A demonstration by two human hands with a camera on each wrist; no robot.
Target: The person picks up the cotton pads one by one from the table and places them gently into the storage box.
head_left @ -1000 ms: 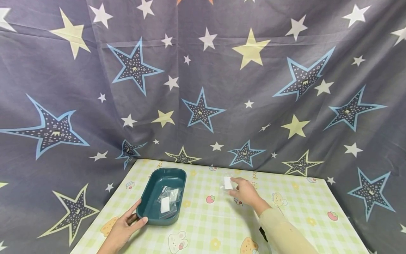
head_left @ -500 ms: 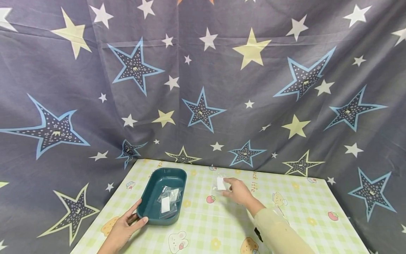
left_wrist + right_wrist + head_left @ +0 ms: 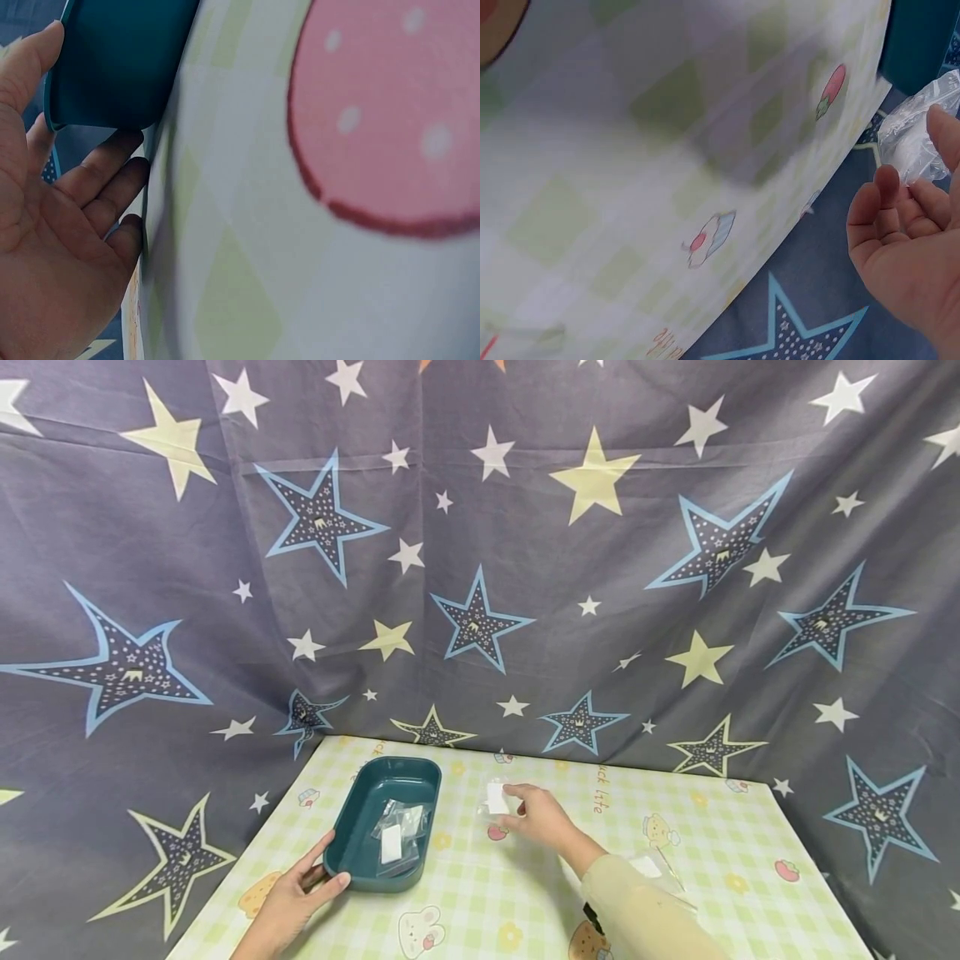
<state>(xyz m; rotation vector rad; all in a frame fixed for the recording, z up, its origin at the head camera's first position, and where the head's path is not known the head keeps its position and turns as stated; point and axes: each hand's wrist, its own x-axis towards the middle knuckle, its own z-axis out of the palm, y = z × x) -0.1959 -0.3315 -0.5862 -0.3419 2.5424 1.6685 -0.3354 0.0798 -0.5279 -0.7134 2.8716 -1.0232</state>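
Note:
A teal rectangular tub [image 3: 352, 806] stands on the table's left side. My left hand [image 3: 288, 893] grips its near-left corner. In the left wrist view the thumb is at the tub's rim, and other fingers [image 3: 112, 157] reach to its underside. Inside the tub lie small clear zip bags [image 3: 397, 835] with white contents. Right of the tub, my right hand [image 3: 543, 817] pinches another clear zip bag [image 3: 495, 797] with a white piece in it, raised above the table. The right wrist view shows this crinkled bag [image 3: 915, 139] between thumb and fingers.
One more clear bag [image 3: 648, 865] with a white piece lies on the table, partly hidden by the right sleeve [image 3: 637, 902]. A checked cloth [image 3: 480, 893] with cartoon prints covers the table. Behind it hangs a dark star-patterned curtain [image 3: 525, 693].
My right hand has moved left toward the tub, carrying the zip bag. The bag beneath the right forearm has come more into sight. My left hand and the tub have stayed still.

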